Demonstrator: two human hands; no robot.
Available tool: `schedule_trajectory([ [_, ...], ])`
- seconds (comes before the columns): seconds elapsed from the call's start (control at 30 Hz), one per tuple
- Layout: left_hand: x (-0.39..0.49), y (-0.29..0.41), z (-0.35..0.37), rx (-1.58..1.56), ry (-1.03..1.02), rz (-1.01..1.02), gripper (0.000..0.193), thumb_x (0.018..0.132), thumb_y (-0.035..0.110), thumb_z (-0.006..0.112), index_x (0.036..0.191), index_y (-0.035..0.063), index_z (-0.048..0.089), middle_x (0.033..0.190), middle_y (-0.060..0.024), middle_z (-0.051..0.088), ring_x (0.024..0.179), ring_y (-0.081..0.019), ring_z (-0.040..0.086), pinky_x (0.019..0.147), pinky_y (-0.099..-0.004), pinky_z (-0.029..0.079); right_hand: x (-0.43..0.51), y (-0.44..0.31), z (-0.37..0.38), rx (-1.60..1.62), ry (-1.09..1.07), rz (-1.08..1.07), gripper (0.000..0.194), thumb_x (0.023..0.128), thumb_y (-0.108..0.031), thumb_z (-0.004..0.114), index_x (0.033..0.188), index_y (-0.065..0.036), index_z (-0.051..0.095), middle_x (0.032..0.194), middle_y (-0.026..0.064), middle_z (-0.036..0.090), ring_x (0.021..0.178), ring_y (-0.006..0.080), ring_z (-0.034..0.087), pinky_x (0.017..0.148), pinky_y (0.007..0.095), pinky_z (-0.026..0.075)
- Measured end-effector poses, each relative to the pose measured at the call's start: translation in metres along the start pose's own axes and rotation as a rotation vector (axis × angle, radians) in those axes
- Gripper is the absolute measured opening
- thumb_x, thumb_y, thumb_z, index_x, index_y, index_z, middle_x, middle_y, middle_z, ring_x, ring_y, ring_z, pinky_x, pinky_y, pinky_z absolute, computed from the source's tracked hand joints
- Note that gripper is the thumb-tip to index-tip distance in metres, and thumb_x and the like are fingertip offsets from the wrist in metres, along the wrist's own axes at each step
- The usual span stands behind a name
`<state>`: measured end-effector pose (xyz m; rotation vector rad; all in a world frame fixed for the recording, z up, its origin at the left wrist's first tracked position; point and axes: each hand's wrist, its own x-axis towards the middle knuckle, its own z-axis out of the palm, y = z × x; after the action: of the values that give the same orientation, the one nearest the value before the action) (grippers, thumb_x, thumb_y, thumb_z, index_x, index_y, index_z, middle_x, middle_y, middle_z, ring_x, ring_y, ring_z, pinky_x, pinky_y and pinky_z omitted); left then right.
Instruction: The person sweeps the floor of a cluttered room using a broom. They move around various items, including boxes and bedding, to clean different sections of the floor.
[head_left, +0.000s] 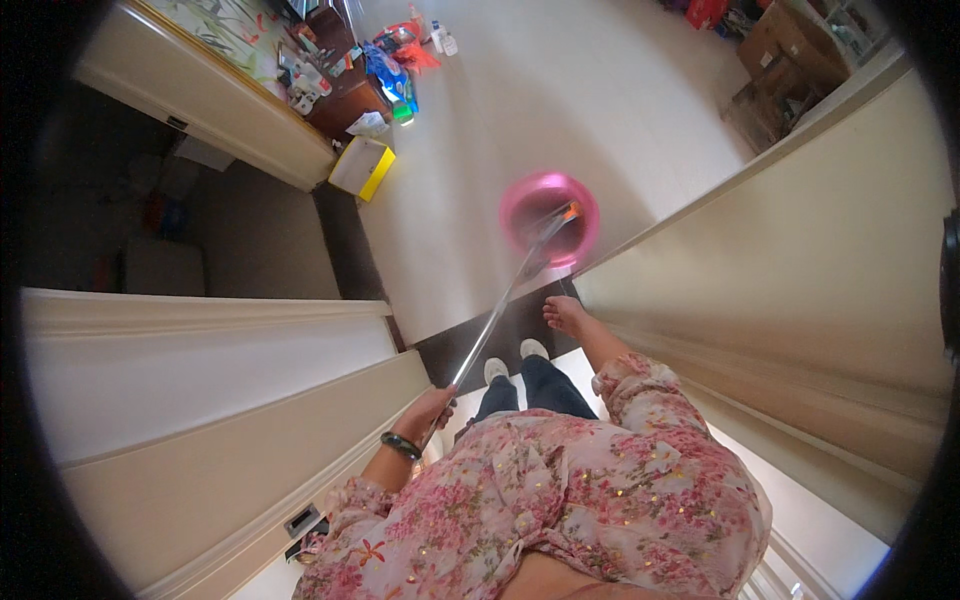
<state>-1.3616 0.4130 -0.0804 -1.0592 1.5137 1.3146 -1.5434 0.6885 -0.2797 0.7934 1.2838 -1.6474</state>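
My left hand (429, 414), with a dark bangle at the wrist, is closed round the silver metal pole (491, 322) of a mop. The pole slants up and to the right to an orange part (572, 211) at its far end, over a pink plastic basin (511, 217). The basin stands on the pale floor; its inside is blurred. My right hand (564, 313) is off the pole, just below the basin, with its fingers curled. Whether it holds anything thin cannot be told.
Door frames and a white wall (787, 247) stand close on both sides. A dark threshold strip (465, 349) crosses the floor at my feet. Beyond are a yellow-edged box (367, 171), a brown cabinet (349, 101) with bottles and bags, and cardboard boxes (791, 49) at the upper right.
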Motion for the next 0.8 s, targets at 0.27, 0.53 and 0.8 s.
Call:
schedule_trajectory([
  [0.27, -0.033, -0.034, -0.010, -0.113, -0.102, 0.058, 0.040, 0.088, 0.044, 0.045, 0.073, 0.0072, 0.048, 0.056, 0.0008, 0.042, 0.044, -0.0079, 0.038, 0.038, -0.0215, 0.031, 0.065, -0.032, -0.011, -0.135, 0.133, -0.206, 0.042, 0.082, -0.040, 0.051, 0.112, -0.010, 0.047, 0.105, 0.0072, 0.050, 0.093, 0.0192, 0.049, 0.074, 0.0361, 0.043],
  [0.53, -0.103, -0.091, -0.029, -0.162, -0.183, -0.039, 0.031, 0.090, 0.037, 0.044, 0.074, 0.0107, 0.051, 0.060, 0.0046, 0.042, 0.054, -0.0062, 0.036, 0.048, -0.0203, 0.032, 0.074, -0.018, 0.003, -0.171, 0.171, -0.431, 0.071, 0.079, -0.051, 0.051, 0.132, -0.010, 0.027, 0.137, 0.0118, 0.028, 0.123, 0.0294, 0.029, 0.093, 0.0490, 0.030],
  [0.8, -0.139, -0.144, -0.029, -0.286, -0.072, -0.093, 0.027, 0.085, 0.034, 0.054, 0.089, 0.0078, 0.060, 0.078, 0.0039, 0.054, 0.071, -0.0072, 0.045, 0.064, -0.0226, 0.036, 0.086, 0.032, -0.022, -0.116, 0.289, -0.487, 0.038, 0.078, -0.045, 0.054, 0.084, -0.008, 0.055, 0.070, 0.0041, 0.050, 0.063, 0.0152, 0.049, 0.059, 0.0332, 0.040],
])
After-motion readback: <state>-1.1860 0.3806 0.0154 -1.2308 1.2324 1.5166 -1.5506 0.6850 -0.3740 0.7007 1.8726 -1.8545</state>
